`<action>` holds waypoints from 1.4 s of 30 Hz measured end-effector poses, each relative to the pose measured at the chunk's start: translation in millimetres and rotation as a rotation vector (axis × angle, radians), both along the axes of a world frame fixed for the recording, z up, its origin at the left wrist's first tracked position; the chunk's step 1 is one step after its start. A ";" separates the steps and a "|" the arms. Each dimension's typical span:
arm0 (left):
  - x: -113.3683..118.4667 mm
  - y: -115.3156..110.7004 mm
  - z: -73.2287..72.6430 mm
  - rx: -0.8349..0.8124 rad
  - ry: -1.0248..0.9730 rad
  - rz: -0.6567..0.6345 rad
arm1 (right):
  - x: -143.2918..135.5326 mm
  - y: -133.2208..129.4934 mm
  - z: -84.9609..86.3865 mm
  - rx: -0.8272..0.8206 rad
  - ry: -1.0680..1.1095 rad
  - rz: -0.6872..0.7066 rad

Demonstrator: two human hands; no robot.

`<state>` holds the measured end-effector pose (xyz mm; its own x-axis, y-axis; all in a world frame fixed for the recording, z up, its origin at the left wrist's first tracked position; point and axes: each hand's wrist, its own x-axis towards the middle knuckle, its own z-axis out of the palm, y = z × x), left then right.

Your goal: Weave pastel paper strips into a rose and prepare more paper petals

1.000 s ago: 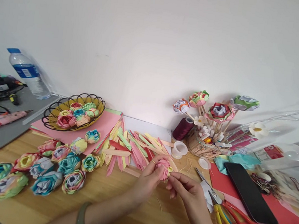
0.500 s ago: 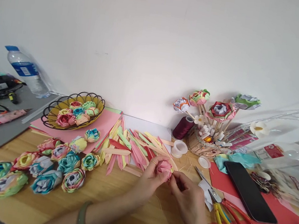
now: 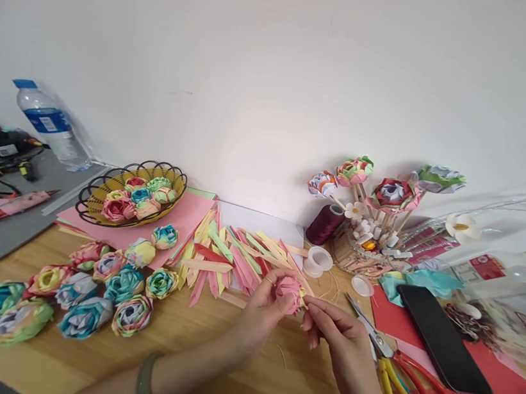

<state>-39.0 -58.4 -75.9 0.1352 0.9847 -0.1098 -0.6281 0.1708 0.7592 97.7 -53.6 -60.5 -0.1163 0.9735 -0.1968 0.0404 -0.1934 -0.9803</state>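
Note:
A pink paper flower (image 3: 288, 291) with a bit of yellow at its right side is held over the wooden table (image 3: 220, 372). My left hand (image 3: 261, 313) is closed around its left side, thumb across the front. My right hand (image 3: 335, 332) is just right of the flower, its thumb and index finger pinched by the flower's edge on something too thin to make out. A loop of thin thread (image 3: 281, 354) shows on the table below. Folded paper strips (image 3: 226, 253) in pink, yellow, green and red lie in a pile behind my hands.
Several paper flowers (image 3: 123, 283) lie at left, before a yellow basket (image 3: 92, 203) of more. A bottle (image 3: 52, 124) and glue gun (image 3: 14, 203) are far left. At right are scissors (image 3: 382, 345), a phone (image 3: 445, 337), a thread spool (image 3: 326, 223) and a flower pot (image 3: 347, 256).
My right hand has drawn slightly right, away from the flower, and its fingers have shifted. My left hand keeps hold of the flower. The whole view has shifted a little.

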 end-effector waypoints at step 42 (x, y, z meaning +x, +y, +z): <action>-0.1 -0.8 6.3 -0.049 -0.094 -0.014 | -1.7 0.6 3.3 0.003 -0.051 0.003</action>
<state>-39.2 -59.2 -69.7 0.1613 0.9764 -0.1435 -0.6932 0.2156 0.6877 96.0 -53.0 -57.2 -0.1089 0.9738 -0.1996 0.0904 -0.1903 -0.9776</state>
